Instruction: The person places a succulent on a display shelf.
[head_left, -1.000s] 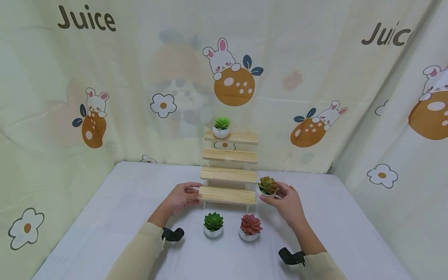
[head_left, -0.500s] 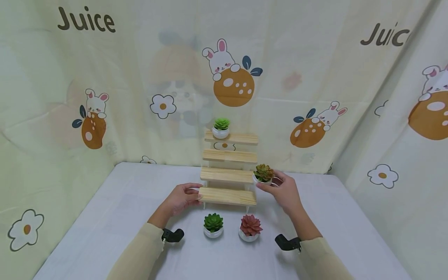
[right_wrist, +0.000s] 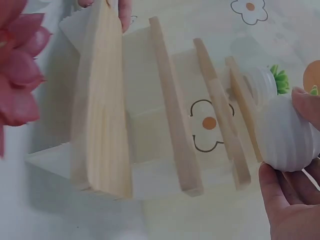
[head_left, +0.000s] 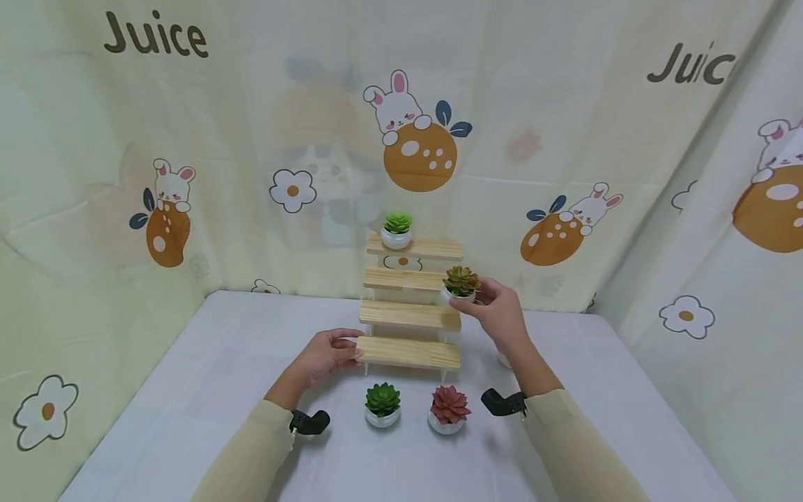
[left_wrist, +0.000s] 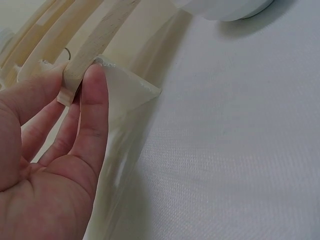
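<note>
My left hand (head_left: pixel 326 359) pinches the left end of the lowest board of a four-tier wooden shelf (head_left: pixel 408 351); in the left wrist view, thumb and fingers lie on both faces of that board (left_wrist: pixel 92 50). My right hand (head_left: pixel 505 315) holds a brownish-green potted succulent (head_left: pixel 461 280) by its white pot, raised at the shelf's right side near the second board from the top. The ribbed pot (right_wrist: pixel 286 132) shows between thumb and fingers in the right wrist view. On the top board's left end stands a light green potted succulent (head_left: pixel 396 230).
A dark green potted succulent (head_left: pixel 383 403) and a red one (head_left: pixel 449 408) stand on the white-covered table (head_left: pixel 188 390) before the shelf. Behind my right wrist, a white object (head_left: pixel 504 360) is mostly hidden. A patterned curtain (head_left: pixel 251 125) hangs close behind the shelf.
My right hand has lifted the brownish-green succulent up and leftward, from beside the lowest board to near the second board from the top. My left hand has stayed in place.
</note>
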A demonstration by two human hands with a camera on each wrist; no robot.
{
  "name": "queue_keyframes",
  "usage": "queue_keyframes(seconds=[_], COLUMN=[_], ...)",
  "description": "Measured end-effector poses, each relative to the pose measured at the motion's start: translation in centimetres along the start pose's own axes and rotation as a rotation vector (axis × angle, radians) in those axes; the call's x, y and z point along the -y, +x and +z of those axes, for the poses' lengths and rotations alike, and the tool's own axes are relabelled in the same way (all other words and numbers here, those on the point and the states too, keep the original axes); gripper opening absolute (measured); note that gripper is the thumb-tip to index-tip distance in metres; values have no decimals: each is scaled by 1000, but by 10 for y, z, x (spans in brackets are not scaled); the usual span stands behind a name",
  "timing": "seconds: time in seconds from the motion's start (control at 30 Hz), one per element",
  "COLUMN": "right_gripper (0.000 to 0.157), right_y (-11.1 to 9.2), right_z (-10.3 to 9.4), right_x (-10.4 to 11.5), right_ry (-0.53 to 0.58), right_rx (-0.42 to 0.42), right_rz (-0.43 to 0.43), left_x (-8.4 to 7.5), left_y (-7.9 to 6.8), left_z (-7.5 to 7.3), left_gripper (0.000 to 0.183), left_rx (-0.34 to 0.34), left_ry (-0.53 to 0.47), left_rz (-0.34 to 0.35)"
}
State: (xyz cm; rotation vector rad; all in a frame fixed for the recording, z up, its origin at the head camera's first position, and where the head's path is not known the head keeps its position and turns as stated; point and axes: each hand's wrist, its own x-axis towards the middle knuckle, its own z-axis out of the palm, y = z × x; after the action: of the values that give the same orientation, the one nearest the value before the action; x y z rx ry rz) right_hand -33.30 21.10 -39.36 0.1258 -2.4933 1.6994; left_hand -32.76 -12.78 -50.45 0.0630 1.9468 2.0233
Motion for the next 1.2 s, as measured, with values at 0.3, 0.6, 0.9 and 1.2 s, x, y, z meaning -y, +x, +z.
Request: queue_keyframes(seconds=[0.3,0.6,0.9,1.2], right_gripper=[69,65,61,59], right_y=[26,53,74,90], right_z=[5,7,10,15], right_x=[21,36,46,51], right_ry=[-9,4,2,-12], right_rx=[9,-26,-42,-57], right_rz=[-30,-52,-65,-70], left_x=[0,0,-1,0], left_y=[0,-1,-1,0], left_z=[0,0,0,-1], left_gripper=[50,50,50,51], left_rx=[0,-3,-10,6], left_ry=[-4,-12,1,-19], left_rz=[0,-8,-12,-4])
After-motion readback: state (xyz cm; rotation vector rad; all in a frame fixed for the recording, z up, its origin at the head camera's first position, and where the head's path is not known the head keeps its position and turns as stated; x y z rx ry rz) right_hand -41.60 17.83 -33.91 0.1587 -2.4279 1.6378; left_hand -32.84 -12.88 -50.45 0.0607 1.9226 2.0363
